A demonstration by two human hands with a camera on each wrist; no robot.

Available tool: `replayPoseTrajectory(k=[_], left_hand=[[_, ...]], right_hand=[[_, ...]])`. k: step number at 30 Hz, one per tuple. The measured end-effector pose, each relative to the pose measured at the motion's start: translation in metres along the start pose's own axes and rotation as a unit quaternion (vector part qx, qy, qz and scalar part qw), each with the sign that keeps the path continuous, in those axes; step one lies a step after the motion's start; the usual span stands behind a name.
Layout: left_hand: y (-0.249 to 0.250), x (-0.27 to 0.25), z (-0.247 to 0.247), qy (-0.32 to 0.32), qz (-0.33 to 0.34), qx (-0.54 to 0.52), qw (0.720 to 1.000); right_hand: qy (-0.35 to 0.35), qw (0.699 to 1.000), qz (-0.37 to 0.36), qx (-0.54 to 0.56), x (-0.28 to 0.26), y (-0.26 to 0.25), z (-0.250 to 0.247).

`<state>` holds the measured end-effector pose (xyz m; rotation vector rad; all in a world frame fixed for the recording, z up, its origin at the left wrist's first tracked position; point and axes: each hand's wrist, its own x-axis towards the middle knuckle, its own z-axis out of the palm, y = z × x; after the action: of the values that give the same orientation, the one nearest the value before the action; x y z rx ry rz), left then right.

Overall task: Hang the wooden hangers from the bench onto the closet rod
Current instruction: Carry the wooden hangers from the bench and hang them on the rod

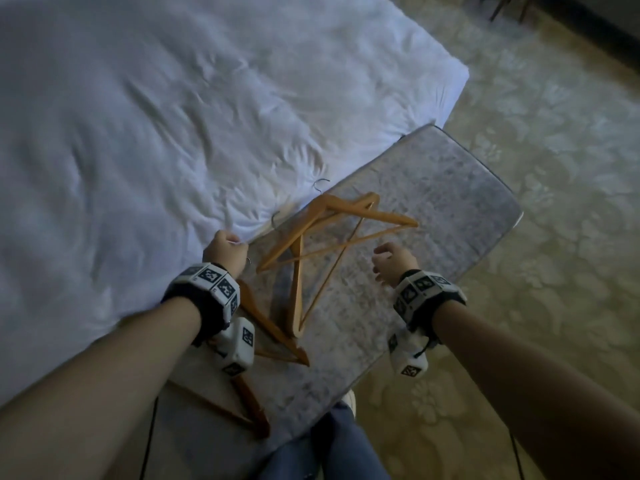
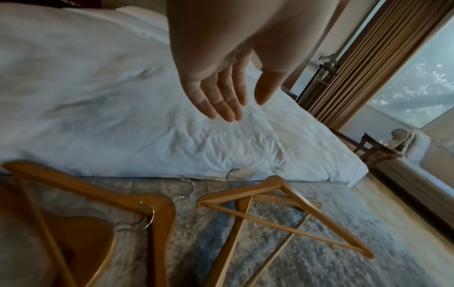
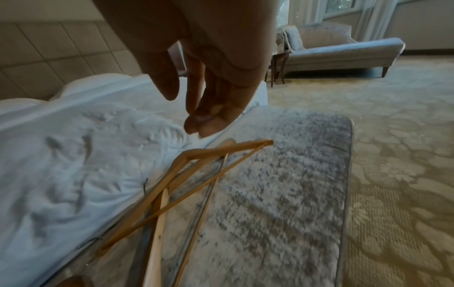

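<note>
Pickup step: both grips, left hand [image 1: 225, 250] and right hand [image 1: 393, 263], loose and empty over the hangers [image 1: 332, 237] on the worktop [image 1: 450, 202] (none lifted); next needs fingers closing round a hook.

We see bare forearms, each with a black wrist strap [image 1: 194, 306] carrying a band of white blocks printed with black square markers. A white camera box [image 1: 235, 348] with similar markers hangs under each wrist. A thin black cable [image 1: 149, 434] trails below the left arm. Blue jeans [image 1: 325, 448] cover the legs.
</note>
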<state>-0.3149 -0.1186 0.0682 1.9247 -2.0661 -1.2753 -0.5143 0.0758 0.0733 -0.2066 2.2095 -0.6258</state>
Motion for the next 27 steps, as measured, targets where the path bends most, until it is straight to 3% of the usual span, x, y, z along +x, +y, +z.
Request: replayPoseTrajectory(k=[8, 17, 27], left_hand=[[-0.03, 0.049, 0.049, -0.052, -0.074, 0.002, 0.996], [-0.052, 0.113, 0.103, -0.096, -0.114, -0.034, 0.988], [-0.06, 0.124, 0.128, -0.194, -0.118, -0.006, 0.974]], right_hand=[[-0.054, 0.997, 0.044, 0.04, 0.068, 0.004, 0.051], [-0.072, 0.992, 0.079, 0.072, 0.14, -0.009, 0.092], [-0.117, 0.968, 0.128, 0.181, 0.154, -0.006, 0.105]])
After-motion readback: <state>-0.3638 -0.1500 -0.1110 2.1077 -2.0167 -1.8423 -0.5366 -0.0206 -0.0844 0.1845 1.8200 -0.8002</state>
